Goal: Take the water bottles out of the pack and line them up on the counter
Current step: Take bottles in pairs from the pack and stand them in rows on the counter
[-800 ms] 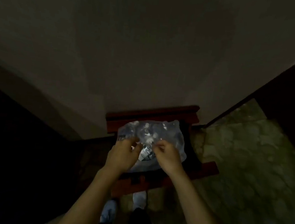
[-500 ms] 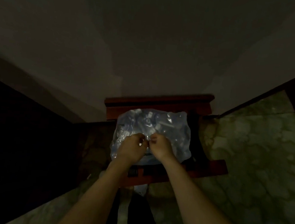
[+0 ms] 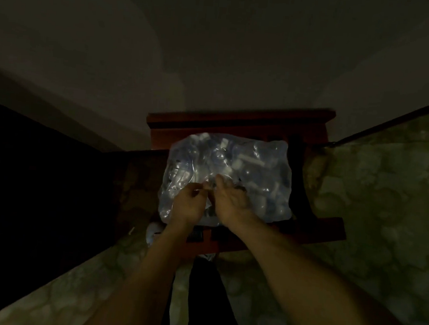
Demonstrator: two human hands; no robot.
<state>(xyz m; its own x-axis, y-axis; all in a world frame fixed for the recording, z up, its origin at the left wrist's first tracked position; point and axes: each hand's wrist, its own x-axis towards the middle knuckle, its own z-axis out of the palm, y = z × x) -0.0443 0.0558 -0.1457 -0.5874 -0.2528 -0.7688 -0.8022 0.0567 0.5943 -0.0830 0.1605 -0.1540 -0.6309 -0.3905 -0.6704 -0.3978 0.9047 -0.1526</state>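
Observation:
A pack of water bottles wrapped in clear plastic film lies on a dark red wooden stand in a dim room. White caps show through the film near its far side. My left hand pinches the film at the pack's near middle. My right hand rests right beside it, fingers on the same stretch of film. Both hands cover the near edge of the pack.
A plain wall rises behind the stand. Mottled green floor spreads to the right and below. A dark mass fills the left side. My legs and a pale shoe show under my arms.
My view has dropped closer to the pack, which now looks larger. Both hands stay together on the film at the near middle, the right fingers spreading a little.

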